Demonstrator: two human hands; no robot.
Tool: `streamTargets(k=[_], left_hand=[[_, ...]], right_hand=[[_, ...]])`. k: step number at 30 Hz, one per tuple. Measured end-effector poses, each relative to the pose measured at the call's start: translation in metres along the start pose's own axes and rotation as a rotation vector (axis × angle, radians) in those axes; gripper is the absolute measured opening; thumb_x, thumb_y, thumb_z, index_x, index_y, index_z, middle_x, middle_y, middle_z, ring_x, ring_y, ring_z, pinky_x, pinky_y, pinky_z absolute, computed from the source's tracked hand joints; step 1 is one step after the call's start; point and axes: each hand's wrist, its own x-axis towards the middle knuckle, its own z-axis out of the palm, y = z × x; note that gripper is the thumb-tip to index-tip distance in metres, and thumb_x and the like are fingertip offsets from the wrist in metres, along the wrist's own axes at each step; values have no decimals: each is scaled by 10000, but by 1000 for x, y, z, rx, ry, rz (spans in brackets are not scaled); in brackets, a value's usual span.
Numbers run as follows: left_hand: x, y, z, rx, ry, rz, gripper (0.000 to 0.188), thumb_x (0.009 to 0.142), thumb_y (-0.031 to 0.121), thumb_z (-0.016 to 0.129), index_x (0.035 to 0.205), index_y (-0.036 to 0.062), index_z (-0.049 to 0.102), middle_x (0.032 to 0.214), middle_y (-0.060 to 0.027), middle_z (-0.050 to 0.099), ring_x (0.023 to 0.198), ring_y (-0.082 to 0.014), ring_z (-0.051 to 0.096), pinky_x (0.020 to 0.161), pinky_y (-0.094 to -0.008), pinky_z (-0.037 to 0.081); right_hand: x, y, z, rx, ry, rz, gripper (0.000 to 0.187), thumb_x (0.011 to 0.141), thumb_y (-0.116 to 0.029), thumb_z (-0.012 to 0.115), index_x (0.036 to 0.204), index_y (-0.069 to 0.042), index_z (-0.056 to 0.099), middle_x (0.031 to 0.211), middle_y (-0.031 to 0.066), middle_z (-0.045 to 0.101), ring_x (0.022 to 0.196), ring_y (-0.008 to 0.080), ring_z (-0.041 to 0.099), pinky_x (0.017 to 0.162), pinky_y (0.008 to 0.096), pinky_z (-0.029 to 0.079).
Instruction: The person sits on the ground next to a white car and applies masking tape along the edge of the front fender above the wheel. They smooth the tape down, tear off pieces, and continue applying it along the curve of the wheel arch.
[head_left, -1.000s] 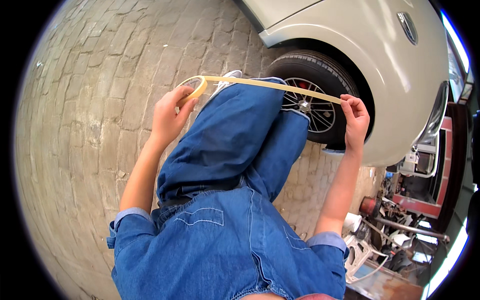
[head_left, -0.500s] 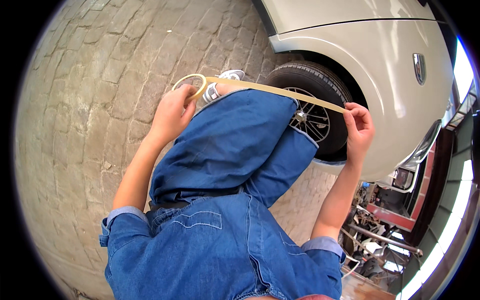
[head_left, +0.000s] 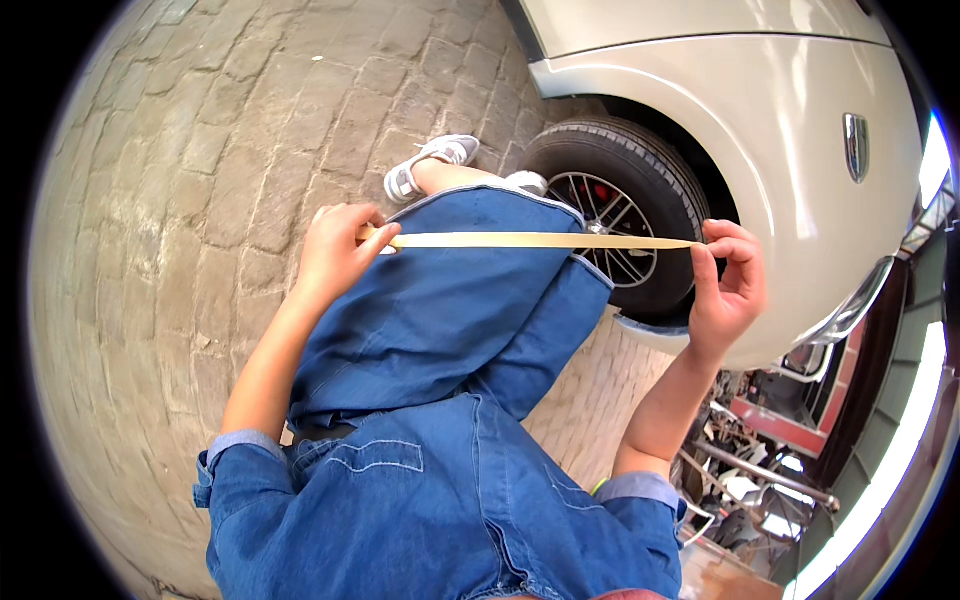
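A strip of pale yellow masking tape (head_left: pixel 520 241) runs taut and nearly level between my two hands, above my knees. My left hand (head_left: pixel 342 248) is closed around the tape roll, which is turned edge-on and mostly hidden by the fingers. At the other side, my right hand (head_left: pixel 728 278) pinches the strip's free end between thumb and fingers. Behind that end of the strip are a car wheel (head_left: pixel 610 225) with a spoked rim and the car's cream fender (head_left: pixel 800 200).
My bent legs in blue trousers (head_left: pixel 440 300) lie beneath the tape. Stone paving (head_left: pixel 190 230) spreads to the left. A chrome-edged oval badge (head_left: pixel 855 147) sits on the car's side. At lower right, a metal pipe (head_left: pixel 765 472) stands among a jumble of parts.
Both hands have come down nearer my body, the right also moving slightly right. The strip went from slanting to level, and the roll turned from showing its open ring to edge-on.
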Motion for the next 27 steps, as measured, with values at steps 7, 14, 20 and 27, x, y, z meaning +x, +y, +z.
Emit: streamTargets(k=[7,14,20,27], left_hand=[[27,6,-2,8,-148,83,223,851,228,719,800,27,636,732,-151,620,733,-352,607,679,-449,466],[44,7,-1,-74,-32,12,132,858,136,662,888,15,620,765,-170,616,735,-371,608,656,-451,473],[49,2,2,-133,131,-117,150,891,157,665,953,21,655,784,-153,641,723,-324,604,665,-409,468],[69,7,1,-263,315,-193,220,940,204,694,964,-14,673,675,-71,584,591,-123,500,557,-296,405]], right_hand=[[-4,22,-4,-26,139,38,157,840,14,766,880,-8,615,1074,141,667,960,208,630,895,325,502],[6,37,-3,-101,108,62,142,837,1,775,866,-1,636,1052,141,680,981,219,631,913,336,494],[24,44,6,-236,69,-7,140,828,-67,794,835,-53,655,1039,79,716,1188,288,542,1019,409,404],[29,51,14,-239,125,16,162,817,-88,810,823,-70,649,1046,74,723,1239,289,504,1039,417,385]])
